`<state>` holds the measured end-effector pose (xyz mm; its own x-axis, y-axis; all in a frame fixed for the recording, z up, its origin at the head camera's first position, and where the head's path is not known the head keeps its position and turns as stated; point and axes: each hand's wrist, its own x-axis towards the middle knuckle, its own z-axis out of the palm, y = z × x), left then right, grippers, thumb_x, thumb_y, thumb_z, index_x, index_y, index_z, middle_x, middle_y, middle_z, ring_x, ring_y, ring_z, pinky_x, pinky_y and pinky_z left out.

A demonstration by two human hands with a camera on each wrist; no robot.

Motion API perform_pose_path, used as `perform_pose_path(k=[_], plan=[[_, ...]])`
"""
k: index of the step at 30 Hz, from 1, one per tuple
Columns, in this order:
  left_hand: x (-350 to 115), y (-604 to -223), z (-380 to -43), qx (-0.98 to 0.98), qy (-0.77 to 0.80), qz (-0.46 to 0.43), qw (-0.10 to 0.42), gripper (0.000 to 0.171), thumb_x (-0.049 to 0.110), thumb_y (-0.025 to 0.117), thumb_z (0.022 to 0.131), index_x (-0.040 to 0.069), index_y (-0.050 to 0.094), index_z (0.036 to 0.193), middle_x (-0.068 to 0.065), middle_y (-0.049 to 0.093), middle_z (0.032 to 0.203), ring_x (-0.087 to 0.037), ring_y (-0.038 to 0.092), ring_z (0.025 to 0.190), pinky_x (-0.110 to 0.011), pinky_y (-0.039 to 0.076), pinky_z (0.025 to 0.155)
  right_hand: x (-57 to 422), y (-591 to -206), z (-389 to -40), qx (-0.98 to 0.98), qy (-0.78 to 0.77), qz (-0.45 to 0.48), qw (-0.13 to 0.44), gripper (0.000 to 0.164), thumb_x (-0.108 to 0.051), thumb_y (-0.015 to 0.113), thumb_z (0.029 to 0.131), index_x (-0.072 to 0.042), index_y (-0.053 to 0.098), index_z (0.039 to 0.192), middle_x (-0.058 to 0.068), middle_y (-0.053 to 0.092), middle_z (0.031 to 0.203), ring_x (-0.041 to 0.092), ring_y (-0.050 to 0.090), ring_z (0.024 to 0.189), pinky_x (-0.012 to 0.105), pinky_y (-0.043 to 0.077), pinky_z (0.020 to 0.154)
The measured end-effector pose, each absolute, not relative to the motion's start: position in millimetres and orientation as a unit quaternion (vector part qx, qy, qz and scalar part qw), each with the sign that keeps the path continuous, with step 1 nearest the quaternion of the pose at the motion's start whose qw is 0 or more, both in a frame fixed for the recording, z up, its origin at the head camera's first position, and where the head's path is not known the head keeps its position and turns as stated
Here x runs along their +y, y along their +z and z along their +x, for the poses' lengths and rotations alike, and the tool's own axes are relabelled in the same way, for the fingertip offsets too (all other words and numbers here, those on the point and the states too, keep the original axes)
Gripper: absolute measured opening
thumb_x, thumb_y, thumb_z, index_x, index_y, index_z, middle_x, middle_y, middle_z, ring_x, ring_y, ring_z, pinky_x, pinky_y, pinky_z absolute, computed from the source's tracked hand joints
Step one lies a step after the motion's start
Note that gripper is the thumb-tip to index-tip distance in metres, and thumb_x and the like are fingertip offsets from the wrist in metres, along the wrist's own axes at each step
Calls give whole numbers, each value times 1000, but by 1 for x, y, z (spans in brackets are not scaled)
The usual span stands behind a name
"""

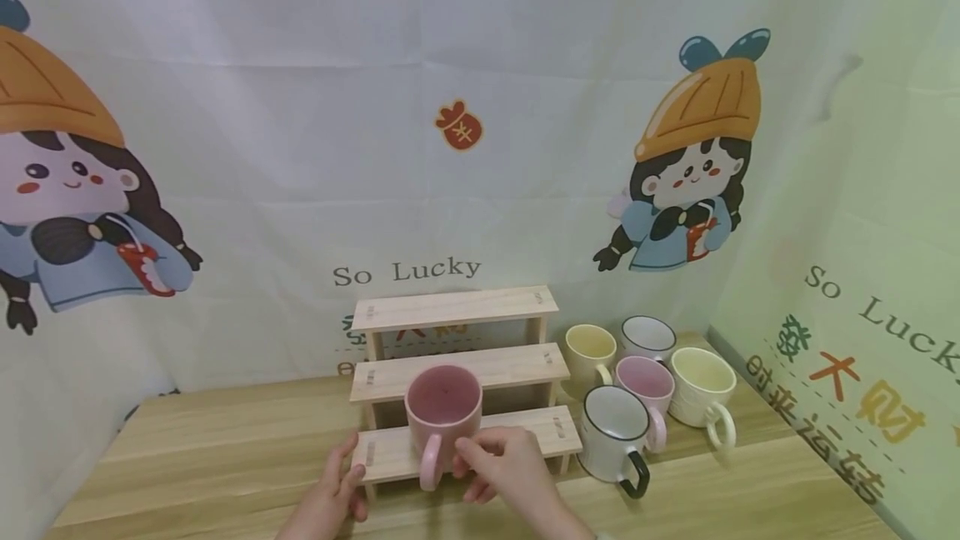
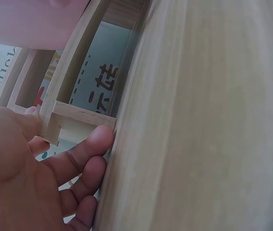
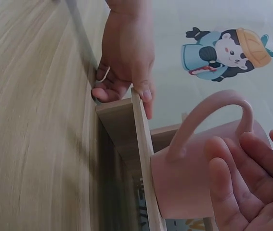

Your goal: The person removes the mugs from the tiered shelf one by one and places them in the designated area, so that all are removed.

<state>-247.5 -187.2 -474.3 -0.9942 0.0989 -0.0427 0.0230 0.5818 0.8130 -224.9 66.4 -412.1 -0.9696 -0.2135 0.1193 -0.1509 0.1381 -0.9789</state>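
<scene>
A pink mug point(image 1: 459, 422) stands upright on the lowest step of a three-step wooden rack point(image 1: 517, 362), its handle turned toward me. In the left wrist view the mug's side point(image 2: 32, 26) shows above the step. My left hand point(image 1: 330, 486) holds the left end of that step; its thumb lies at the shelf board and the fingers reach the short leg point(image 2: 85, 114). Beside the mug is my right hand point(image 1: 510, 465), its fingers point(image 3: 223, 185) loosely bent against the mug's side by the handle point(image 3: 208, 113), not around it.
Right of the rack several mugs stand grouped on the wood-grain table point(image 1: 247, 440): a white one with black handle point(image 1: 615, 440), a second pink one point(image 1: 645, 382), a yellow one point(image 1: 588, 352), a cream one point(image 1: 697, 390) and a dark-rimmed white one point(image 1: 648, 336). A printed cloth point(image 1: 300, 148) hangs behind.
</scene>
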Motion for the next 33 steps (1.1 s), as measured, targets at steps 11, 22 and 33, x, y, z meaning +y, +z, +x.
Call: perform_pose_path(k=[11, 22, 33], plan=[[-186, -474, -247, 885, 463, 34, 40, 52, 23, 41, 103, 8, 19, 148, -5, 57, 60, -18, 45, 55, -30, 36, 63, 55, -417, -220, 752, -641, -144, 46, 23, -21, 65, 92, 1, 73, 92, 19, 71, 83, 23, 65, 49, 29, 52, 47], [-186, -474, -247, 889, 455, 37, 37, 52, 23, 41, 103, 8, 20, 147, -3, 57, 60, -18, 42, 54, -31, 36, 65, 47, -420, -218, 748, -639, -164, 80, 22, -20, 65, 91, 1, 72, 95, 20, 71, 84, 28, 67, 53, 31, 53, 48], [-186, -475, -249, 889, 455, 34, 44, 52, 26, 40, 103, 7, 21, 146, -3, 56, 60, -17, 41, 54, -29, 35, 62, 56, -422, -217, 750, -640, -139, 89, 24, -24, 66, 91, -1, 72, 89, 15, 72, 88, 21, 66, 53, 37, 54, 52]])
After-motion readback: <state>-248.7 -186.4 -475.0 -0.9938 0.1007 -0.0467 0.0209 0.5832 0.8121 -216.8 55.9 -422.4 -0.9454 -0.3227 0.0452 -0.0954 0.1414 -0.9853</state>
